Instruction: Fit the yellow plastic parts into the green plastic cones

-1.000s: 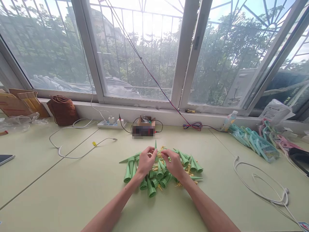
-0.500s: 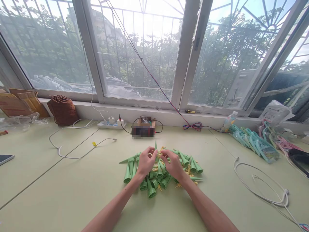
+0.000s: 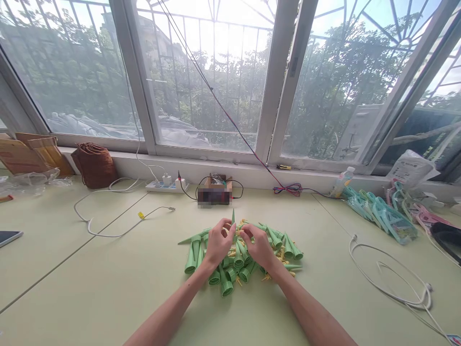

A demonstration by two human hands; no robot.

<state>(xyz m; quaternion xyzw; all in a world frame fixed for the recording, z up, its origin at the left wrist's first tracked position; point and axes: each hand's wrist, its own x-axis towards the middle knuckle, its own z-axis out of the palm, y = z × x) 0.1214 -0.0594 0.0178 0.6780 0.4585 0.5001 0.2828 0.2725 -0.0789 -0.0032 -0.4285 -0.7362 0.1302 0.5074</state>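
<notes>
Worktop: pale green, seams running across it at left and upper right; I've got it filling the lower half of my view.
Room: sliding windows across the top of frame, bars and trees outside, strong backlight.
Writing: print on the white plastic bag, right edge, too small for me to read; same for the yellow tag on the left cable. Dark device, upper centre, is pixelated.
Cone in hand: lower centre, green cone tip up, above the pile.
Left hand: fingers clamped on that cone.
Right hand: fingertips bunched right by it; can't tell if they grip anything.
Pile: green cones and yellow pieces mixed, under and around both hands.
In the way: hands and forearms hide part of the pile from me.
Back edge: brown bag at left, power strip, coiled wires, bottle.
Right side: teal plastic items, white cable in loops.
</notes>
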